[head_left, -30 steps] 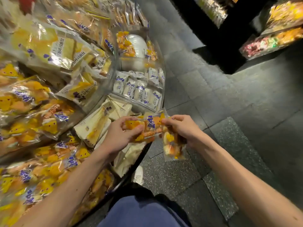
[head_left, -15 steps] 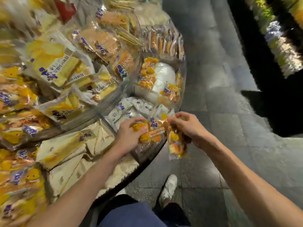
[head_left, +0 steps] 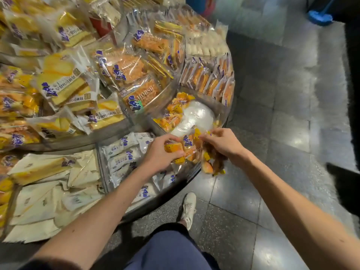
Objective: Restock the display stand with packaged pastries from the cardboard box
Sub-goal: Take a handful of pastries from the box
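The left hand [head_left: 157, 152] had its fingers curled around one end of a bunch of orange pastry packets [head_left: 188, 144], and the right hand [head_left: 226, 145] pinched the other end, with a few more packets [head_left: 211, 166] hanging loose below its palm. The bunch was over the front rim of the display stand [head_left: 226, 114], just before the nearly empty compartment whose white liner [head_left: 196, 117] showed between a few packets of the same kind. The cardboard box was not in view. The main risk, I think, was the hanging packets: they were outside the rim, above the tiled floor [head_left: 272, 133], and it seemed that only their wrapper edges were pinched, though blur made this hard to confirm. If the right hand loosened early, they would fall beside the shoe [head_left: 189, 207]. A second risk was that packets would slide over the low divider into the small white packets [head_left: 120, 158] on the left. The compartment had good open room in its middle. It was bounded by the clear outer wall, by the tier wall behind, and by a row of upright cake slices [head_left: 210, 82] on the far side.
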